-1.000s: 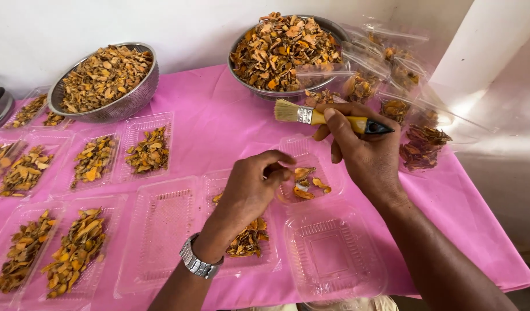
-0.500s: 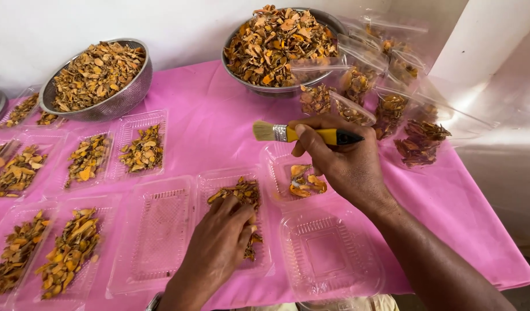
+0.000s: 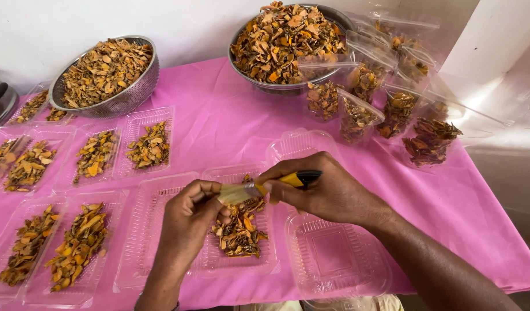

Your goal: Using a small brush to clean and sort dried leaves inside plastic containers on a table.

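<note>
The brush (image 3: 263, 187) had a yellow-and-black handle, a metal ferrule and pale bristles. It lay nearly level, bristles pointing toward 9 o'clock, gripped by the right hand (image 3: 328, 193) with the left hand (image 3: 187, 222) pinching its bristle tips. Directly beneath, at 6 o'clock, sat the clear plastic tray (image 3: 265, 262), open, flat on the pink cloth, holding a heap of dried orange-brown chips (image 3: 239, 230).

A table with a pink cloth (image 3: 219, 124) carries everything. On it stand two metal bowls (image 3: 129, 98) of dried orange pieces, many clear plastic trays (image 3: 334, 259), some filled, and small filled bags (image 3: 357, 118).
</note>
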